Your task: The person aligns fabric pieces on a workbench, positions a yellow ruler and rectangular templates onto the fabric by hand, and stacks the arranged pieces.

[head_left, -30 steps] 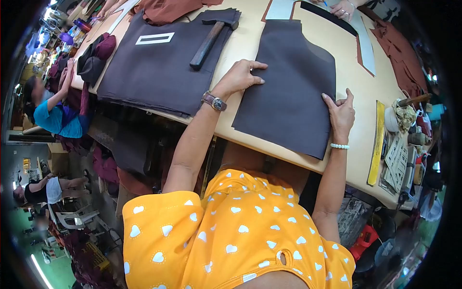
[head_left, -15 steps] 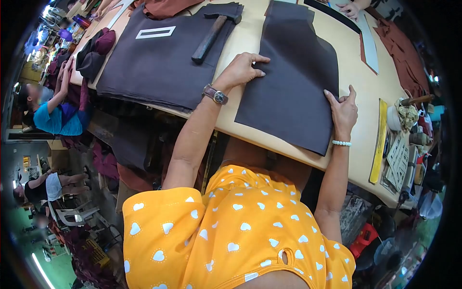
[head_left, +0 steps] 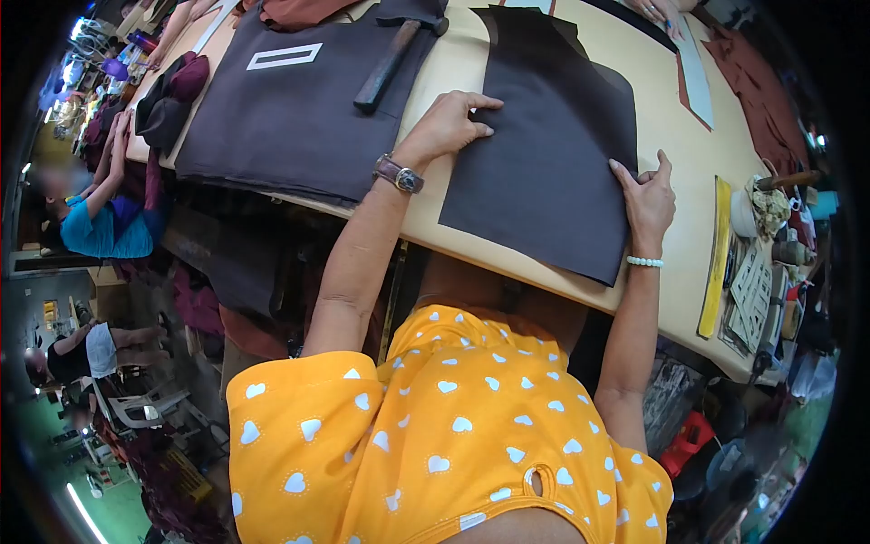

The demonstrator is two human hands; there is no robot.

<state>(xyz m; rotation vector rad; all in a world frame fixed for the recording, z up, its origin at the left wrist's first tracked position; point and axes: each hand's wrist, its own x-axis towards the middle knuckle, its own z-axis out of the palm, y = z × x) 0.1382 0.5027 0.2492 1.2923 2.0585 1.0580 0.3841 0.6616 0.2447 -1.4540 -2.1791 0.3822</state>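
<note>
lying flat on the pale table (head_left: 675,304), close to its near edge, a dark cloth panel (head_left: 544,172) sits between the two hands. the left hand (head_left: 450,129), with a brown-strapped watch (head_left: 399,175) at the wrist, reaches over the panel's left side; its forefinger and thumb are parted a little, their tips on the cloth, and the other fingers curl under. whether they pinch any of the fabric i cannot tell. the right hand (head_left: 649,198), wearing a bracelet of pale beads (head_left: 644,262), is at the panel's right edge, thumb and forefinger spread wide with the thumb tip against the cloth and nothing closed between them.

at the far end of the panel, dark corners and edges show out of line with each other. well to the left lies a stack of dark cloth (head_left: 272,131), with a hammer (head_left: 390,65) slanting across its right side and a white rectangular frame (head_left: 285,56) flat on top. to the right of the right hand are a yellow strip (head_left: 716,258) and some cut-out templates (head_left: 749,295). rust-coloured cloth (head_left: 757,100) lies farther off, and another person's hand (head_left: 654,11) rests by a pale strip (head_left: 694,77) near the far side.
</note>
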